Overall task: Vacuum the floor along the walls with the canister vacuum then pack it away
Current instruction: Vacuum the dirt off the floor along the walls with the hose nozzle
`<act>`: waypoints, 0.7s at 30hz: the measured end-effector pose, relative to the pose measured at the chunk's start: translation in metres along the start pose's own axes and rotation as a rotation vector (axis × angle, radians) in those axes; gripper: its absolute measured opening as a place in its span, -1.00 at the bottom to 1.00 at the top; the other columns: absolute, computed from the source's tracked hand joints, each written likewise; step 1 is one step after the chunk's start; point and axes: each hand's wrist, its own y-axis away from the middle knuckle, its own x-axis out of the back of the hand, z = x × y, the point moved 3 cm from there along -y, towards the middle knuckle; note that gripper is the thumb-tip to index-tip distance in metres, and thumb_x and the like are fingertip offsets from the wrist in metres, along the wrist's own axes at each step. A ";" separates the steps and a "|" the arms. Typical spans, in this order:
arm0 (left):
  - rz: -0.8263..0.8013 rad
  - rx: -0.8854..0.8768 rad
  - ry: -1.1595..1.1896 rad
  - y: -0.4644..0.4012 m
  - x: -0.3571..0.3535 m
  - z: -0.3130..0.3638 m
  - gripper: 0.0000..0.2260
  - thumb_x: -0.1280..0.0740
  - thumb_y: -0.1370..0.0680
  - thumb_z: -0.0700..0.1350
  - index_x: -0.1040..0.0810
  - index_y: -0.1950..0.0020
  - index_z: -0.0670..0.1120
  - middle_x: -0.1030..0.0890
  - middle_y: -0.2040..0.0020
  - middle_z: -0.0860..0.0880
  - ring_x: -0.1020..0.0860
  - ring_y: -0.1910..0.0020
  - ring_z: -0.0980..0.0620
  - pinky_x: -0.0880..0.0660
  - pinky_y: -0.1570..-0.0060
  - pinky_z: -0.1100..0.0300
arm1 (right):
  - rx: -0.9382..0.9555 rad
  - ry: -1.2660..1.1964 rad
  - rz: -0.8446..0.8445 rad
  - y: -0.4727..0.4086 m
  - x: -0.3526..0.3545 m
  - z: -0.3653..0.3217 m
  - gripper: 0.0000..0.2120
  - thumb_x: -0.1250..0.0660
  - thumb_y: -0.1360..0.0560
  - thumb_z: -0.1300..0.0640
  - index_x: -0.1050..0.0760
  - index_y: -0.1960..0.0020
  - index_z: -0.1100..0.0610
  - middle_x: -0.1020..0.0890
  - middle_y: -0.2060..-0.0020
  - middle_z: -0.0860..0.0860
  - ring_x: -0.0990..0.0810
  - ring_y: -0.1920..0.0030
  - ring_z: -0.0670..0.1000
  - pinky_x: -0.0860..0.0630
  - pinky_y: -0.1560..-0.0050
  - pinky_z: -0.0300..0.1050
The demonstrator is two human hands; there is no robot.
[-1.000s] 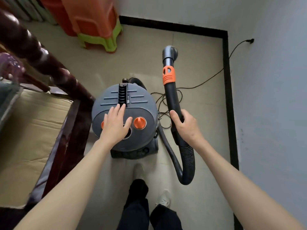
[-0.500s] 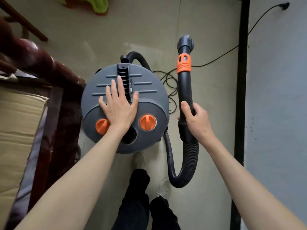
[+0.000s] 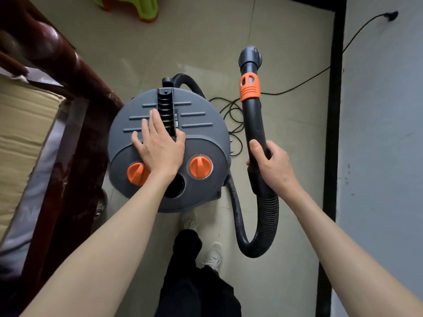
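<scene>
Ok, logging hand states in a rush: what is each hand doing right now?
Left hand: open, fingers straight, resting flat on the vacuum canister lid.
Right hand: closed around the black hose handle.

The canister vacuum (image 3: 169,154) is being partly covered by the left hand (image 3: 160,147) and its forearm, which are hiding part of the round opening and the left orange knob (image 3: 136,173). Behind the vacuum, the green stool (image 3: 146,8) is being cut off by the top edge. Beside the vacuum, the hose handle (image 3: 255,133) is being partly hidden by the right hand (image 3: 272,165). The cord's plug (image 3: 392,16) is too small to be made out.
</scene>
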 end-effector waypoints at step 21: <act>-0.125 0.082 0.132 0.218 0.002 -0.045 -0.36 -0.13 -0.57 0.05 0.05 -0.55 -0.12 -0.10 -0.56 -0.05 -0.02 -0.53 0.00 0.02 -0.40 -0.11 | -0.014 0.056 0.033 0.192 -0.011 0.098 -0.72 -0.25 -0.58 -0.11 -0.39 0.25 0.00 -0.66 0.23 0.15 -0.61 0.13 0.18 -0.52 0.02 0.08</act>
